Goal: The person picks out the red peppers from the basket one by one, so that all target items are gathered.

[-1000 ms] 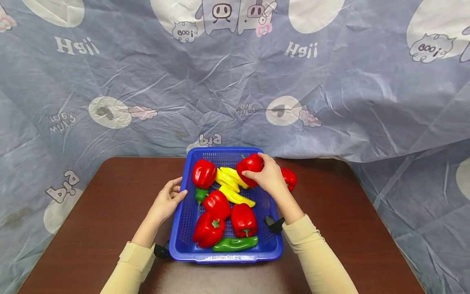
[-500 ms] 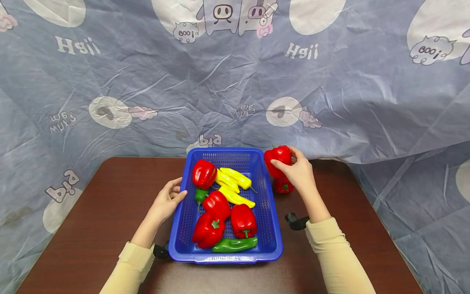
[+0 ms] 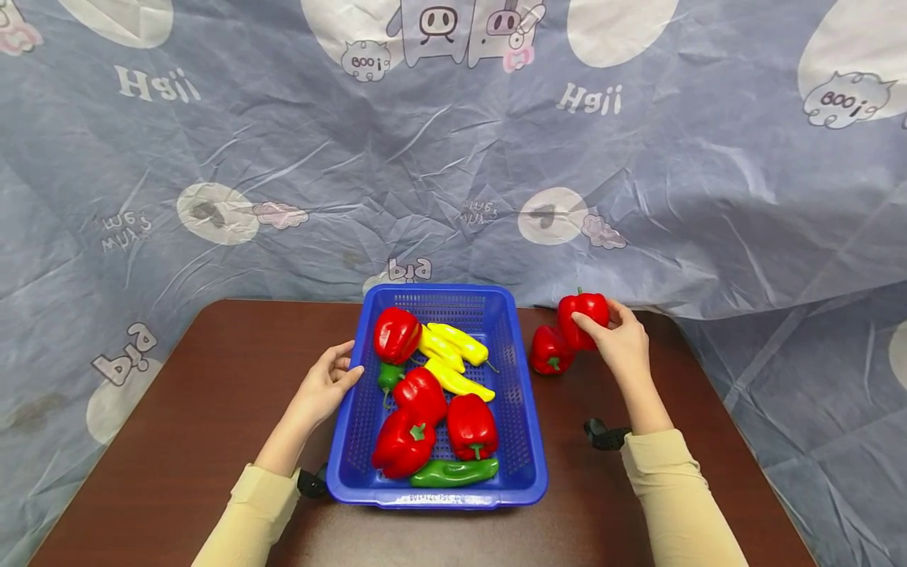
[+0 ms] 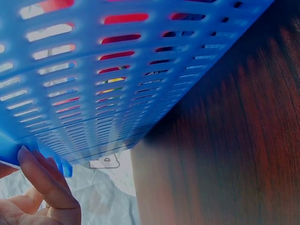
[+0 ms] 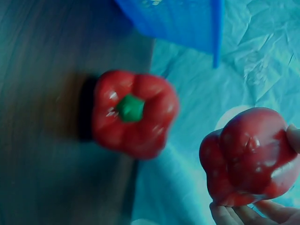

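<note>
A red bell pepper (image 3: 583, 315), glossy and lobed with a green stem, is grasped by the right hand (image 3: 627, 339), the grip clasped round its sides between thumb and fingers. It is held to the right of the blue basket (image 3: 439, 498), near the back edge of the worktop (image 3: 581, 488). Beside it a second red pepper (image 3: 550, 351) is laid on the dark, wood-grained surface, its green stem turned to the near side; a gap between the two is shown in the right wrist view. The basket's rim is pinched by the grip of the left hand (image 3: 327, 384); its plastic wall is pierced by rows of rounded slots. Inside, four smooth, blocky red peppers (image 3: 472, 427) are spread about three slender yellow peppers (image 3: 459, 383). A long, tapering green pepper (image 3: 455, 472) is set along the near end, and a smaller green pepper (image 3: 389, 376) is partly covered at the left. The worktop is backed by a creased grey-blue cloth (image 3: 397, 181) printed with cartoon figures and lettering.
</note>
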The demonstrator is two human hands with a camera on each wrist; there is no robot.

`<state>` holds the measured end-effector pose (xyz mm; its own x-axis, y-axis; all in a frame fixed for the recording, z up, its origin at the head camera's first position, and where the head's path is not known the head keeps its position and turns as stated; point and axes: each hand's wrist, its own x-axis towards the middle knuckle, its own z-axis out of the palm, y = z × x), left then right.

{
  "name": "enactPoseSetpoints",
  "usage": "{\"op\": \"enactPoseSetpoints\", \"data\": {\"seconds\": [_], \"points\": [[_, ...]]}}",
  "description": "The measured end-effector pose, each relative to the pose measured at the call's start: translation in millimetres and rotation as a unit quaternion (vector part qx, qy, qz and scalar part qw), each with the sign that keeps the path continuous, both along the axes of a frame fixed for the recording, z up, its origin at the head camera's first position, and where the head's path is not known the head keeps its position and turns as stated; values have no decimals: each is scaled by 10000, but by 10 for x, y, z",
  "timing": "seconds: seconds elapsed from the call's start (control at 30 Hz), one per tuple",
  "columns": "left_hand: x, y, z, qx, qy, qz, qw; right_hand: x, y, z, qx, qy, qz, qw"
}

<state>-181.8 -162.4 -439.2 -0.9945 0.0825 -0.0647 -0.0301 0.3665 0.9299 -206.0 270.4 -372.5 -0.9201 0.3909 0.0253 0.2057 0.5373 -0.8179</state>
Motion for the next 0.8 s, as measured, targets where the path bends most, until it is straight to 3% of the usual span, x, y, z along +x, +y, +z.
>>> {"op": "enactPoseSetpoints", "data": {"seconds": [0.27, 0.8], "points": [[-4, -15, 7, -8, -13, -22, 10000, -33, 254, -207, -271, -241, -410, 9985], [-4, -12, 9, -167, 40, 0, 9999, -96, 448, -604, -96, -811, -564, 9951]]}}
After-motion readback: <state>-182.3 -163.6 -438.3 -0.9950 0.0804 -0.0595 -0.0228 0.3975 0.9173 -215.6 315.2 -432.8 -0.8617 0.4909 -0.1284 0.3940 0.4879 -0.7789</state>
